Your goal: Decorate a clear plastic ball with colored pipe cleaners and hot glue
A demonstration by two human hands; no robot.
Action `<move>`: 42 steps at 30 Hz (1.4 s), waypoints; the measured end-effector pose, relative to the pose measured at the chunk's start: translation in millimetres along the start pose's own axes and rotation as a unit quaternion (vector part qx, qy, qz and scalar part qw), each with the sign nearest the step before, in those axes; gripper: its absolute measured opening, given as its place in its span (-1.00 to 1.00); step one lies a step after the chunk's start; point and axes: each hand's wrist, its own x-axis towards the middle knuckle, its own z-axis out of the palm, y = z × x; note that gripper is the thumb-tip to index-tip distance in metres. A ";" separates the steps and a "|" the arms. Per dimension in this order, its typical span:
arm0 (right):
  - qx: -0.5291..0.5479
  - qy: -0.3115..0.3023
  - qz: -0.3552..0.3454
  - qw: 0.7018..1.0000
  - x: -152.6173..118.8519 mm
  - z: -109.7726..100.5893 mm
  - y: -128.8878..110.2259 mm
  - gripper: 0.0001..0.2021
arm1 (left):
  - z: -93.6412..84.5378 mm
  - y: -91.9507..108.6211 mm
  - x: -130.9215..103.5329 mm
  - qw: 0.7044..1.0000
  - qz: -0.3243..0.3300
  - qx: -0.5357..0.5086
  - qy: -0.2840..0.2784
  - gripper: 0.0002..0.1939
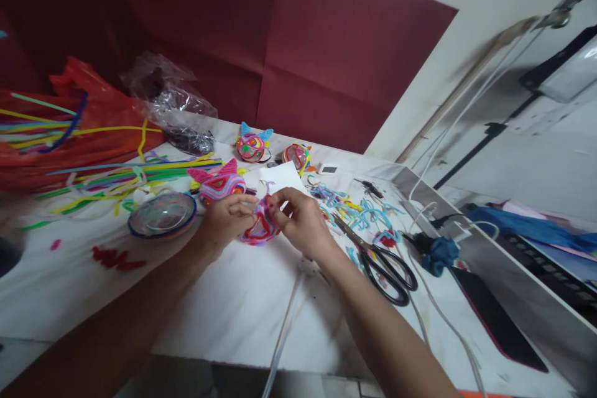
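A small ball-shaped craft piece (261,229), covered in red, pink and purple pipe cleaners, is between my two hands, just above the white table. On its left side my left hand (228,221) has its fingers curled against it. My right hand (299,219) pinches at its upper right edge, where the fingertips hide the detail. Directly behind my left hand stands a similar striped animal head (220,186) with pink ears. Farther back sit a head with blue ears (252,145) and another colourful ball (296,158).
Black-handled scissors (373,258) lie right of my right hand, beside pipe-cleaner scraps (359,211). To the left are a clear bowl-like shell (162,214), red pieces (116,259) and long pipe cleaners (153,168). A cable (284,329) crosses the table's front edge.
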 end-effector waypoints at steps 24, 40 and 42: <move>-0.240 0.108 -0.164 0.951 -43.8 40.6 4.3 -0.75 | 0.2 -9.9 0.4 0.996 -0.027 -0.079 -0.034 -0.48; -0.152 0.126 -0.172 0.965 -46.0 44.9 9.1 -0.72 | -0.1 -14.7 1.4 0.997 -0.034 -0.050 -0.038 -0.84; -0.125 0.147 -0.169 0.967 -47.4 45.2 9.5 -0.74 | 0.0 -14.9 2.3 0.997 -0.033 -0.059 -0.034 -0.83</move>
